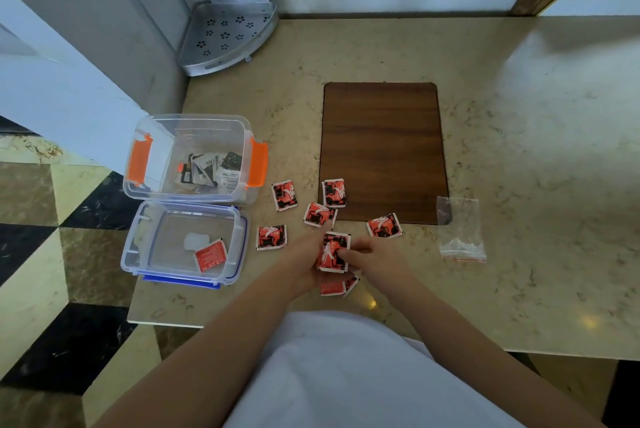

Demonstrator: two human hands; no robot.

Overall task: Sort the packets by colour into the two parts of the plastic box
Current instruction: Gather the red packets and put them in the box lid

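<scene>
We're mid-gather — left hand point(304, 254) and right hand point(367, 256) both pinching a stack of red-and-black square foil packets point(333, 252) on the beige marble counter point(519, 185); next they go into the clear blue-clipped plastic tray point(242, 237).

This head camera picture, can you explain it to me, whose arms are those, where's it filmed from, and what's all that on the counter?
There is no machine here: a person wears a camera on the head, looking down at their own bare hands. The left hand and right hand together hold a small stack of red-and-black square packets. More such packets lie loose on the beige marble counter. At left, the clear plastic box with orange clips holds black-and-white packets; its clear lid with blue clips holds one red packet. A brown wooden board and a clear plastic bag lie nearby.
</scene>
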